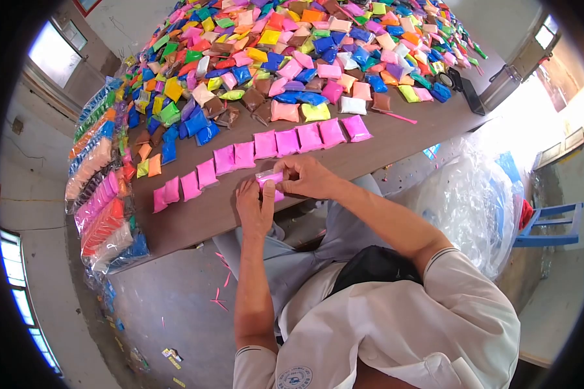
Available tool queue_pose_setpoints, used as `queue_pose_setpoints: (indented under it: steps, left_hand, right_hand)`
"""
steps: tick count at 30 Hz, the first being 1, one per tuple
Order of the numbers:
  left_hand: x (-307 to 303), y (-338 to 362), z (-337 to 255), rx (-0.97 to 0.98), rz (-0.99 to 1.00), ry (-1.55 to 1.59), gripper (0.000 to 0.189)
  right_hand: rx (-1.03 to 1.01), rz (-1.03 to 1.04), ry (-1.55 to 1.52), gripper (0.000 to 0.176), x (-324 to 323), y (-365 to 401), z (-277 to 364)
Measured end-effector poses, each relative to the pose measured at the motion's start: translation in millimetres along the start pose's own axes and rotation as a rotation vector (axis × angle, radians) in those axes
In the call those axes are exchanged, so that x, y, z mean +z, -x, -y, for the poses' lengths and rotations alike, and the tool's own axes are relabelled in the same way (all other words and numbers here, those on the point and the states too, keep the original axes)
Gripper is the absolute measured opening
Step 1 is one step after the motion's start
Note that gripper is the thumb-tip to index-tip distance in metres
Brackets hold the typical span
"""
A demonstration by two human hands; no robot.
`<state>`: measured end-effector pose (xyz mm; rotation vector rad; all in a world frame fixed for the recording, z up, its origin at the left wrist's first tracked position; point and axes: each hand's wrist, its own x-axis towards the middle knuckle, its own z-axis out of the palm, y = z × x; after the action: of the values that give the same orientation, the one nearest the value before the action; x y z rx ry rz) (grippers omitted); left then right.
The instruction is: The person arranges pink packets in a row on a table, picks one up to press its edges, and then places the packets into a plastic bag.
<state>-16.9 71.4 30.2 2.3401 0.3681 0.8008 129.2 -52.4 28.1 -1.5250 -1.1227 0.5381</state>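
Brown table (383, 146) in concrete-floored room, heaped with multicoloured packets (305, 45). Row of pink packets (266, 144) just beyond fingers; clear plastic bag (474, 201) well off to right. Pink packet (270, 177) at table edge, pinched between both hands: left hand (254, 209) fingers closed on its lower side, right hand (308, 176) fingers clamped over its top.

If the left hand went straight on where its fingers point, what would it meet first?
Past the small pink packet it pinches with the right hand, the left hand would likely meet the row of pink packets on the table; depth is unclear.
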Motion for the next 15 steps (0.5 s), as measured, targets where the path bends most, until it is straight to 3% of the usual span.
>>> queue_pose_setpoints:
  steps: [6, 15]
  left_hand:
    - [3.0, 2.0, 6.2, -0.016, -0.016, 0.049, 0.039]
    - [0.2, 0.5, 0.3, -0.015, 0.025, 0.013, 0.040]
  right_hand:
    - [0.148, 0.159, -0.288, 0.016, -3.3, -5.7, -8.5]
    - [0.157, 0.182, -0.285, 0.014, -8.9, -3.9, 0.5]
